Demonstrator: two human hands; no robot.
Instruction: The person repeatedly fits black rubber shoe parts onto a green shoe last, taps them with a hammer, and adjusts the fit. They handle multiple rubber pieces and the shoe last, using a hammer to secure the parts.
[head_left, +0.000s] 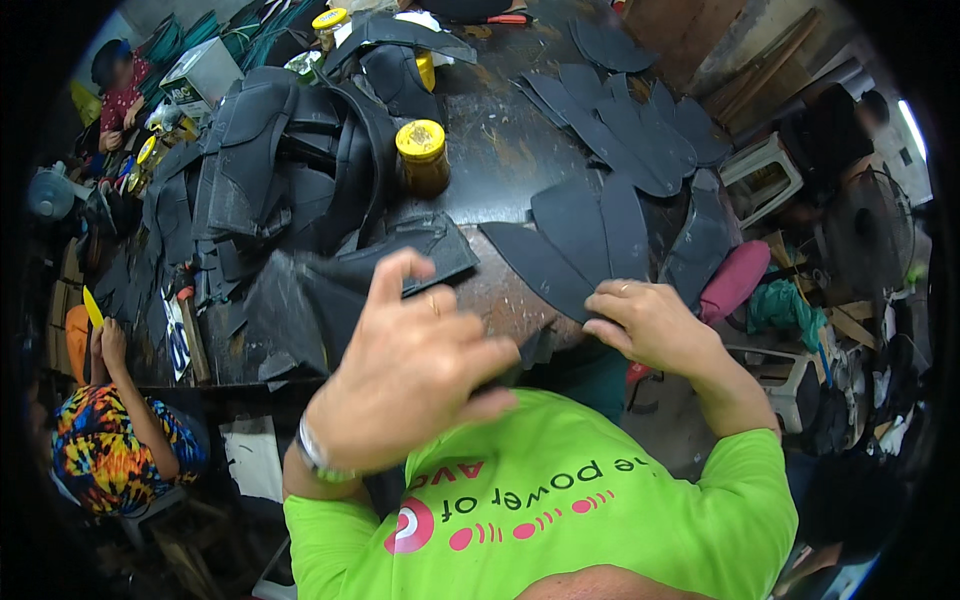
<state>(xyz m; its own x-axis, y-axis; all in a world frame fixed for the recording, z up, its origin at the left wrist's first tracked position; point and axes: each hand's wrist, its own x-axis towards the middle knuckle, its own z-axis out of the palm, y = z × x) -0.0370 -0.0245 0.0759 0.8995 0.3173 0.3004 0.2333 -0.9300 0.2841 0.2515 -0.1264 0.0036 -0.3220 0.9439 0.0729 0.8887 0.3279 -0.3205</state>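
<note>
Evidently, flat, black, leaf-shaped panels (572,225) already lie fanned on the dark table (485,190), while thick, black, curved pieces (245,150) sit heaped leftward; I can't judge what is left. My spread left hand (415,360), apparently empty, hovers left of the nearest panels; my right hand (650,325) touches their lower tips, pinching or pressing, I can't tell.

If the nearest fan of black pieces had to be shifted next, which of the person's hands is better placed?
Probably the right hand: it is at the near end of the fanned black pieces. The left hand is raised and farther from them.
</note>
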